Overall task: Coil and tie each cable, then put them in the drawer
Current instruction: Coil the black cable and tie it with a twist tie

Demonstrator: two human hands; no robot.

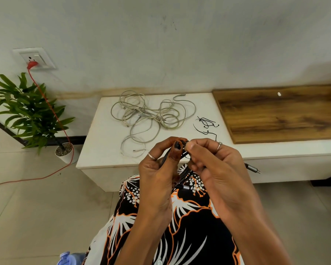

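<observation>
A coiled black cable hangs between my two hands in front of the white bench. My left hand grips the coil, thumb up against it. My right hand pinches a thin black tie at the top of the coil. One metal plug of the cable sticks out to the right of my right hand, another plug hangs below the coil. A tangle of grey-white cables lies loose on the bench top. Several black ties lie to its right.
A wooden panel covers the bench's right part, with a small white piece on it. A potted plant stands on the floor at left. A red cord runs from the wall socket down across the floor.
</observation>
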